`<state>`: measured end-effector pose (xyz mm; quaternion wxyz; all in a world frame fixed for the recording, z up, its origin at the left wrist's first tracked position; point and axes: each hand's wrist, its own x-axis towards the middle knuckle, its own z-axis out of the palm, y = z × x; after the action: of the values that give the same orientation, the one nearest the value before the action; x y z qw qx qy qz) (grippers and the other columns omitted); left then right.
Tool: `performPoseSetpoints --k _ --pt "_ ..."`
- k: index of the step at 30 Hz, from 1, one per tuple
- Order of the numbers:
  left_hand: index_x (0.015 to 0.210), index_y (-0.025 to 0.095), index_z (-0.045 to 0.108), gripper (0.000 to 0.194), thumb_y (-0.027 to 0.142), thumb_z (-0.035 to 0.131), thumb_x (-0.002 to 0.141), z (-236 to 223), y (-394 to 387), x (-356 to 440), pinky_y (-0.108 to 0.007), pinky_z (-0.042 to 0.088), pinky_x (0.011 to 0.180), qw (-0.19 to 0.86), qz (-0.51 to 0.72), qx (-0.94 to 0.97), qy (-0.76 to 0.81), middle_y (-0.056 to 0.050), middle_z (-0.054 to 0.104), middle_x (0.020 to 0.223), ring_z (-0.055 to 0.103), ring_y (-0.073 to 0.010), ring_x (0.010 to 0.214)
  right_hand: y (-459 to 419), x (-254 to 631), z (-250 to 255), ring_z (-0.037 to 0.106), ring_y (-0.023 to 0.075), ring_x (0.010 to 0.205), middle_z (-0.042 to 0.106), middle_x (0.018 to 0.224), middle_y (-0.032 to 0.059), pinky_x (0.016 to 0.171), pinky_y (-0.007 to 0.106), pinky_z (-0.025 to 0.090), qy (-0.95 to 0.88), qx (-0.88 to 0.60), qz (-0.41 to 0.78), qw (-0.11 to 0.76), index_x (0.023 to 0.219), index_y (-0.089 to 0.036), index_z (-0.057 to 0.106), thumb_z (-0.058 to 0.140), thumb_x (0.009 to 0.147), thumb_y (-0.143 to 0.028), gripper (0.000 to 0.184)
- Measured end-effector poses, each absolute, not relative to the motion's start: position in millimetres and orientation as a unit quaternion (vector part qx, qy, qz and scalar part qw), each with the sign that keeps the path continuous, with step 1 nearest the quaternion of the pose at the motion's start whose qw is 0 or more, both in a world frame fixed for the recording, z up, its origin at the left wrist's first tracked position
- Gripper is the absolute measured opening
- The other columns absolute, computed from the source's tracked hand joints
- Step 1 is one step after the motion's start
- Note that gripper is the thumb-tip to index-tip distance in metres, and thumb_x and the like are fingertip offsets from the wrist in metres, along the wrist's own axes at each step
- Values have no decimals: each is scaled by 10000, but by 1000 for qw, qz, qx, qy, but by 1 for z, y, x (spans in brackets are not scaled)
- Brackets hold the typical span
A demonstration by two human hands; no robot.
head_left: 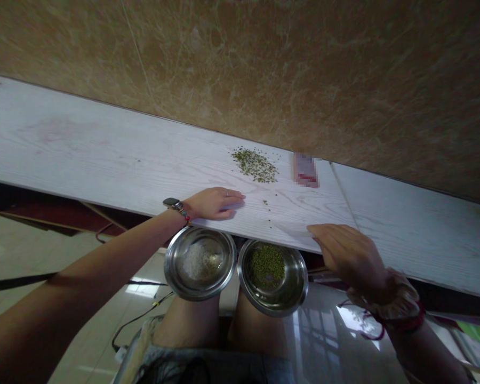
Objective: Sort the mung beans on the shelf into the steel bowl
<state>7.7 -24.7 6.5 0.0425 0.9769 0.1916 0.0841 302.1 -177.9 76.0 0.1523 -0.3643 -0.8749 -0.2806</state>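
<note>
My left hand [218, 204] lies on the white wood-grain board [104, 138], fingers stretched out to the right, holding nothing. Just beyond its fingertips is a loose patch of small green beans [256, 165], like mung beans, with a few strays nearer the edge. At the board's front edge rests my right hand [346, 250], its fingers extended leftward and close together, with nothing visible in it. Below the edge, a steel bowl of green beans [302, 277] sits on my right leg. Beside it, another steel bowl [172, 274] holds white grains that look like rice.
A small blurred packet or card [306, 170] lies right of the bean patch. Behind the board rises a brown marbled wall [240, 69]. A black cable [132, 320] runs over the tiled floor [92, 298] at the lower left.
</note>
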Motion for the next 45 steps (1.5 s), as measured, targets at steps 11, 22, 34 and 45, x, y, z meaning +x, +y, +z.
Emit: performPoseSetpoints --k 11,22,34,45 --pt "1230 160 501 364 325 428 914 6 -25 7 -312 388 981 30 83 977 192 -85 500 1342 485 -201 1197 -167 300 68 640 174 739 711 810 84 680 293 509 -874 -371 -268 166 913 -97 637 428 776 -5 266" --pt "1233 175 495 357 317 433 911 7 -25 7 -308 379 987 38 85 977 192 -75 490 1353 480 -192 1200 -181 304 78 637 161 734 712 799 78 687 281 501 -881 -368 -254 151 883 -106 641 390 804 -16 277" --pt "1227 166 500 362 332 427 914 8 -25 8 -307 382 985 40 82 976 196 -85 499 1343 492 -196 1187 -181 300 74 637 162 729 712 799 70 679 284 502 -882 -363 -254 160 893 -132 632 390 804 -22 280" --pt "1223 171 503 355 318 435 907 8 -26 8 -317 387 975 41 82 976 198 -84 497 1345 499 -205 1180 -179 286 72 646 169 757 714 821 85 691 297 513 -871 -375 -255 187 925 -115 635 423 817 -50 247"
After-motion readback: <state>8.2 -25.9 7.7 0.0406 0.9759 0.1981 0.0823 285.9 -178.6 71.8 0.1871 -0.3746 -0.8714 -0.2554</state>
